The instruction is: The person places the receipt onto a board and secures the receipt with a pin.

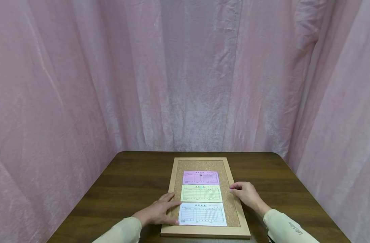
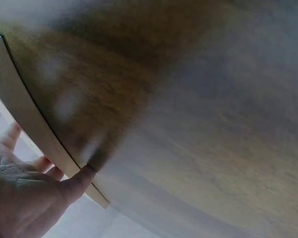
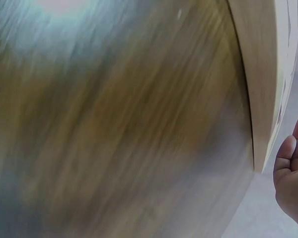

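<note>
A wood-framed corkboard (image 1: 233,216) lies on the table, with a purple form slip (image 1: 191,178), a pale yellow-green one (image 1: 189,194) and a white one (image 1: 203,216) in a column. A small dark-topped pin (image 1: 201,175) marks the purple slip; a light-blue pin (image 1: 201,186) sits near the yellow-green slip's top. My left hand (image 1: 159,210) spreads over the frame's left side, thumb and index fingertip at the white slip's left edge. By the right frame edge, my right hand (image 1: 246,194) pinches a small purple pushpin (image 1: 231,188), mostly hidden by the fingertips.
The dark wooden table (image 1: 136,175) extends on both sides of the board. Pink curtains (image 1: 197,84) hang behind it and along both sides. Both wrist views show mostly blurred tabletop and the board's pale frame edge (image 3: 260,89).
</note>
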`<state>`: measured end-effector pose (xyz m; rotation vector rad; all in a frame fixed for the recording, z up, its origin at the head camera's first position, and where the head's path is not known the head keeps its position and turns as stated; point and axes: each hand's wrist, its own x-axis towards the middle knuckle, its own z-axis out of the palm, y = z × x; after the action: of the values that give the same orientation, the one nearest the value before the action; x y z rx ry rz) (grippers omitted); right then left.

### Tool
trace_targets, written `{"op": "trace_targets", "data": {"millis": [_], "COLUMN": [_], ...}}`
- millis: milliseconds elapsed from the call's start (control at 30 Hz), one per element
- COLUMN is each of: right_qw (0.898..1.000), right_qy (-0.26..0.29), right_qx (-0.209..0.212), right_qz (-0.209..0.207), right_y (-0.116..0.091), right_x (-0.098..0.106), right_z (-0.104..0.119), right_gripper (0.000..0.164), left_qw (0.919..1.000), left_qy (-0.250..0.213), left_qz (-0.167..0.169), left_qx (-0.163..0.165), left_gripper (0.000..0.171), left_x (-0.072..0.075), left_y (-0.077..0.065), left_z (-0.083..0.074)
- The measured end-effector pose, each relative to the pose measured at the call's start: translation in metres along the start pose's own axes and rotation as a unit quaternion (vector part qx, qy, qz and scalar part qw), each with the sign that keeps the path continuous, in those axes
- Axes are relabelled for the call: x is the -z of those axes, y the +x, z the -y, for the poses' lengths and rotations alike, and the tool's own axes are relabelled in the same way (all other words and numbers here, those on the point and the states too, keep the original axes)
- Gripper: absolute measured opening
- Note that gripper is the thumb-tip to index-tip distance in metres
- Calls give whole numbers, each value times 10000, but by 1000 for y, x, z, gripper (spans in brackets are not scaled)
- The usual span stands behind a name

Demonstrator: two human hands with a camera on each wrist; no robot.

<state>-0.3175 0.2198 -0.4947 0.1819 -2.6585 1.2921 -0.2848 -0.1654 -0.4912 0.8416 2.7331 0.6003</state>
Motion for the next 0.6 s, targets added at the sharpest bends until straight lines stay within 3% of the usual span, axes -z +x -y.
{"op": "trace_targets", "data": {"millis": [267, 600], "right_qw": [9990, 9968], "right_qy": [355, 581], "right_qx": [-102, 238], "right_qz": [237, 498], "right_y": [-7, -11], "right_x": [-17, -37], "right_z": [15, 35], "right_gripper": [6, 7], "left_qw": [10000, 9999], "left_qy": [2, 43], "left_qz": [-20, -77], "left_qx": [-15, -73], "left_gripper": [76, 76], "left_x": [0, -1], "left_y": [0, 0], "left_z": [1, 2]}}
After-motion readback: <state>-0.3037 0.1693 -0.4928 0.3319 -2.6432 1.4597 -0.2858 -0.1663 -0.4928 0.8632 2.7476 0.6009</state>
